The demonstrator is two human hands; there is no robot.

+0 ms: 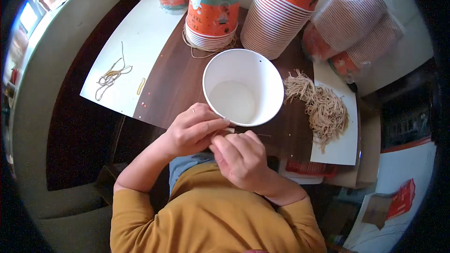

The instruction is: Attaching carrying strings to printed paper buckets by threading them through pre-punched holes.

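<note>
White, round-mouthed paper bucket [243, 89] stood mouth-up just forward: left hand [199, 130] nearer, at near rim [251, 125]; right hand [240, 160] just beside; both curled, finger gap and anything held indiscernible.

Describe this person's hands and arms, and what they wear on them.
Both the left hand and the right hand are gloveless. A thin gold-toned ring sits on a left finger; no ring can be made out on the right. The plain mustard-yellow sleeves end near the elbows, leaving the forearms bare.
</note>
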